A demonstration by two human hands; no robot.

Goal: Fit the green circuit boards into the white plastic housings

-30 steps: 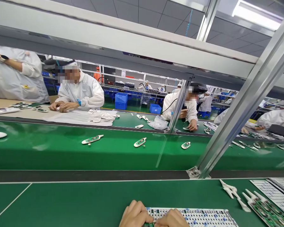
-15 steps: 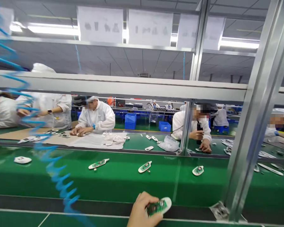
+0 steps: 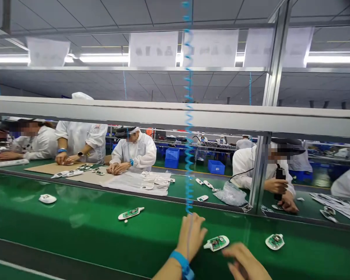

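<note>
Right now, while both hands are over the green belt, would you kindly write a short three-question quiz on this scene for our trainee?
1. Multiple choice: what lies between the left hand and the right hand?
A) a clear plastic bag
B) a white casing with a green board
C) a blue bin
2. True or false: the left hand is closed around that casing.
3. Fill in the colour: the wristband on the left wrist is ____.

Key:
1. B.
2. False; the casing lies on the green belt, and the left hand's fingers are not wrapped around it.
3. Blue.
</note>
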